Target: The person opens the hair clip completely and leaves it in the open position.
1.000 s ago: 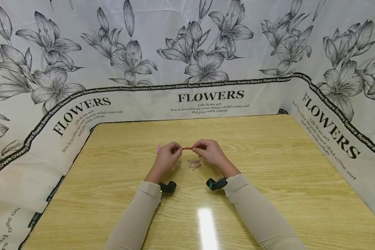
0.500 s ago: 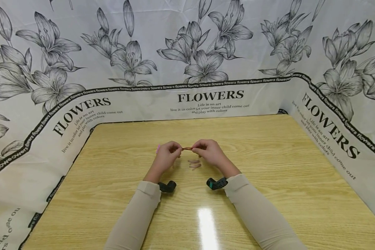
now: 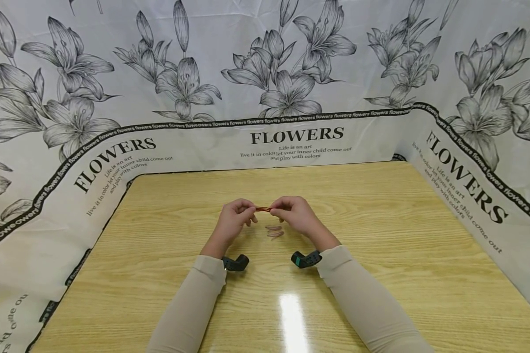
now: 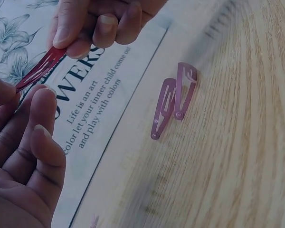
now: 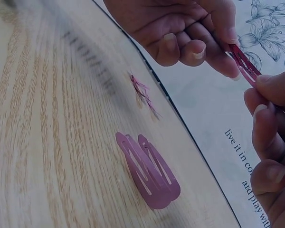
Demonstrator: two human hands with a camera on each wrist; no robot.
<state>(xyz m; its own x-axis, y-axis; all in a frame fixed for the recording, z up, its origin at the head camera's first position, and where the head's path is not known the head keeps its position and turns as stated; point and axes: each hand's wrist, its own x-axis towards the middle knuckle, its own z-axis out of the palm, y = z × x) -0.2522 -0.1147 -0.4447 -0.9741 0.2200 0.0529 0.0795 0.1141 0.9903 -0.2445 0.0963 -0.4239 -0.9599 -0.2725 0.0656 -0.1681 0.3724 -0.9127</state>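
A dark red snap hair clip (image 3: 263,209) is held level between the two hands above the table. The left hand (image 3: 236,221) pinches one end with thumb and forefinger; its other fingers are loosely bent in the left wrist view. The right hand (image 3: 295,214) pinches the opposite end the same way. Slots along the red clip (image 5: 243,64) show in the right wrist view. Beneath the hands, pink snap hair clips (image 3: 274,231) lie on the wood, two of them overlapping side by side as pink clips (image 4: 175,99) in the left wrist view.
A small bundle of thin pink-red strands (image 5: 142,94) lies on the wood-grain table (image 3: 380,235), beyond the pink clips in the right wrist view. White flower-printed cloth (image 3: 194,142) rises along the back and both sides. Wrist cameras (image 3: 236,263) sit at both cuffs.
The left hand has shifted slightly left and rolled a little, baring more of the red clip. A pink item beside it is now hidden in the head view. The right hand stays nearly still.
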